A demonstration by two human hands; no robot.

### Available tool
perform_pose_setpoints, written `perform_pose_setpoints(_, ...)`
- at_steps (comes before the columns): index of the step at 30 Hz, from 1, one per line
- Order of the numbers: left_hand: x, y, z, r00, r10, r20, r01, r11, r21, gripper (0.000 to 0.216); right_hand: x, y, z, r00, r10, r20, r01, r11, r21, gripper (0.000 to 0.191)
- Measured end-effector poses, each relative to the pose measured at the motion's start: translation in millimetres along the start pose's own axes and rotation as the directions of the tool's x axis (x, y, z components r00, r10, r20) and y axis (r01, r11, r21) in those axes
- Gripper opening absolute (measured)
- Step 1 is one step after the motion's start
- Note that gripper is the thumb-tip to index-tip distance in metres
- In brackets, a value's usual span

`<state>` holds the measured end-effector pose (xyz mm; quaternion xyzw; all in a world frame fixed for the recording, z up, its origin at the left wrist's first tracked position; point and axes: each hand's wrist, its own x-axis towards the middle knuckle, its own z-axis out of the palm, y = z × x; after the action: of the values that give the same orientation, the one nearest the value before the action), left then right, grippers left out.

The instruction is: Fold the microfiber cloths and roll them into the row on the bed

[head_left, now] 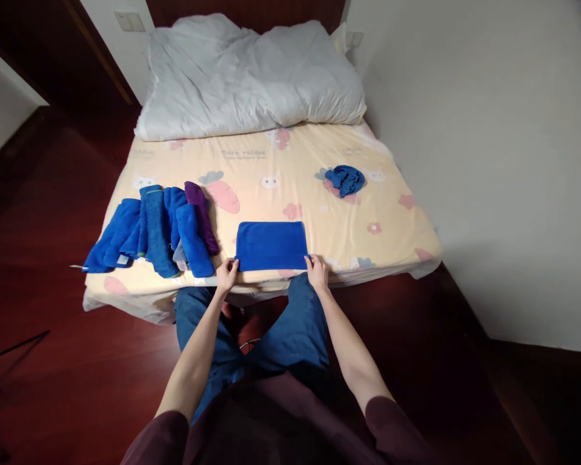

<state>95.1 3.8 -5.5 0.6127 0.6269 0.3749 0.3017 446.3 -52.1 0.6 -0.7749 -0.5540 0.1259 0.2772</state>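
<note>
A blue towel (272, 245) lies flat and folded in a rectangle on the near edge of the bed (290, 174). My left hand (226, 274) pinches its near left corner. My right hand (316, 271) pinches its near right corner. To the left lies a row of several folded towels (159, 232), blue ones and a purple one (201, 216), side by side. A crumpled blue towel (345, 179) sits further back on the right of the bed.
A white duvet (252, 77) is heaped at the head of the bed. A grey wall (489, 161) runs along the right side. Dark red wooden floor (53, 290) surrounds the bed. My legs in blue trousers (290, 336) are against the near edge.
</note>
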Motion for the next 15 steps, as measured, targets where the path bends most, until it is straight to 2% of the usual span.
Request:
perform_pose_setpoints(9,2.4,-4.3,-1.0,0.993,0.090,-0.071,-0.091,0.996,-0.008,0.039,3.3,1.7,4.1,0.999,-0.010,-0.030,0.011,1.000,0.016,0.052)
perform_pose_setpoints(15,0.8,-6.1,0.2,0.998,0.039,-0.044,-0.040,0.999,-0.021,0.038,-1.7,0.1,1.7,0.999,0.005,-0.035,-0.005,1.000,-0.002,0.049)
